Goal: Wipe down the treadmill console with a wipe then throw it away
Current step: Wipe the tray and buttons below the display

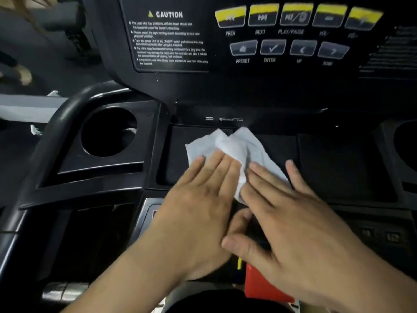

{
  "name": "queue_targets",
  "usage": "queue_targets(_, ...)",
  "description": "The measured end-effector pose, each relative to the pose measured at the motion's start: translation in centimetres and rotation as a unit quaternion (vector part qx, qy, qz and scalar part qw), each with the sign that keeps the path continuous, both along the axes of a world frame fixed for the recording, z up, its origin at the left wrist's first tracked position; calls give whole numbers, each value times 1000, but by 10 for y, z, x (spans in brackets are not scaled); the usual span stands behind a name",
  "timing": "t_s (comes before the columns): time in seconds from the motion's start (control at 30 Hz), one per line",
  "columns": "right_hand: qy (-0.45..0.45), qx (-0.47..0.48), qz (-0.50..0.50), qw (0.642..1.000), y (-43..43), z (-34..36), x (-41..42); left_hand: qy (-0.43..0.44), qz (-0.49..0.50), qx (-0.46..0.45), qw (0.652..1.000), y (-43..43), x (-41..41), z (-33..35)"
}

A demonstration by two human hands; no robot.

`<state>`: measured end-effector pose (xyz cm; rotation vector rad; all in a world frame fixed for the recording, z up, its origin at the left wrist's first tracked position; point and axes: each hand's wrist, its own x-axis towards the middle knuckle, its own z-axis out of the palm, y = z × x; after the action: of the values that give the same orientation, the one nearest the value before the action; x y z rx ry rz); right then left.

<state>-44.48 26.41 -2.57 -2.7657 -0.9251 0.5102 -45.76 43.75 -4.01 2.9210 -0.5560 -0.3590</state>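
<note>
Nearest the camera, a red object (264,283) shows below the wrists, partly hidden by the right hand. Above it, the left hand (198,199) lies flat, palm down, its fingers (216,168) straight and close together, pressing on the lower left part of the white wipe (234,152). The right hand (291,220) lies flat beside it, fingers (268,179) stretched out and slightly spread, covering the wipe's lower right edge (neither hand grips the wipe; both only press on it). The wipe is crumpled and spread on the shallow black tray (334,168) in the middle of the treadmill console (282,91). To the left sits a round cup holder (108,132), with a curved black handrail (56,123) around it. Farther up are the caution label (169,39) and rows of buttons (291,30), the top row yellow-edged.
</note>
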Motion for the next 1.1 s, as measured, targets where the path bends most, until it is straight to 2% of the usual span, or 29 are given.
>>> queue_targets(0.17,-44,-64,-2,997,-27,12,1,30,56,-46,997,20,-9,19)
queue_targets(0.23,-5,-73,-15,997,-27,20,3,25,74,-39,996,18,-10,27)
queue_targets(0.3,27,-37,0,999,-11,19,10,33,75,-20,996,13,-3,25)
queue_targets(0.4,57,-23,27,998,16,18,16,-34,49,30,998,14,4,21)
queue_targets(0.47,38,-27,30,998,23,16,15,-13,83,48,995,21,5,21)
queue_targets(0.57,10,-31,34,999,28,8,22,-1,38,115,993,24,15,9)
queue_targets(0.67,-32,-18,30,999,41,3,42,-35,88,26,995,31,34,1)
queue_targets(0.7,-47,-20,34,998,44,3,47,-54,83,24,995,34,35,-1)
queue_targets(0.77,-65,-28,38,997,48,4,52,-82,59,67,993,39,31,-5)
queue_targets(0.93,-68,-28,9,997,44,6,50,-75,133,103,983,25,30,-1)
queue_targets(1.1,-85,-13,-4,996,66,-5,39,-65,105,142,982,48,17,0)
